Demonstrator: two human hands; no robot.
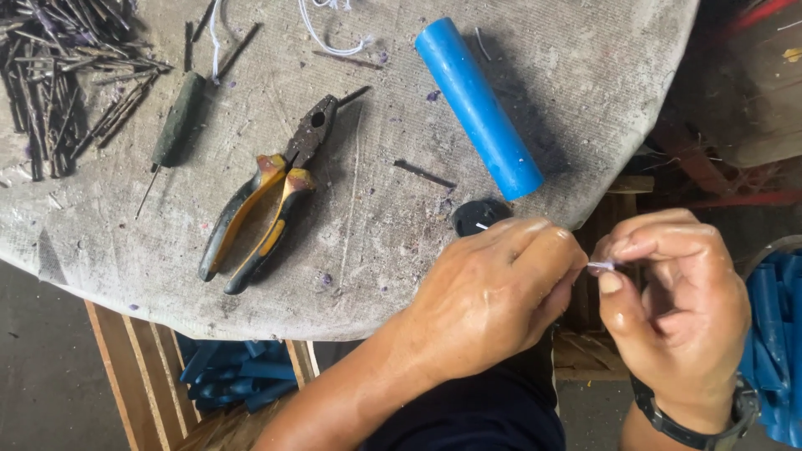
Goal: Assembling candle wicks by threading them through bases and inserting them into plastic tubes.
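Note:
My left hand (493, 292) and my right hand (677, 309) meet just off the table's near edge. Between their fingertips they pinch a thin white string (601, 266), of which only a short bit shows. A small black round piece (480, 215) lies on the table edge right behind my left hand's knuckles, partly hidden by them. A blue cylinder (479, 107) lies on the cloth-covered table (401, 267) just beyond. My right wrist wears a dark watch (693, 426).
Pliers with yellow-and-black handles (267, 196) lie mid-table. A dark green handled awl (174, 125) lies to their left. A heap of thin dark sticks (58, 75) fills the far left corner. White string (330, 38) lies at the far edge. Blue tubes (773, 334) sit at right, more under the table (234, 376).

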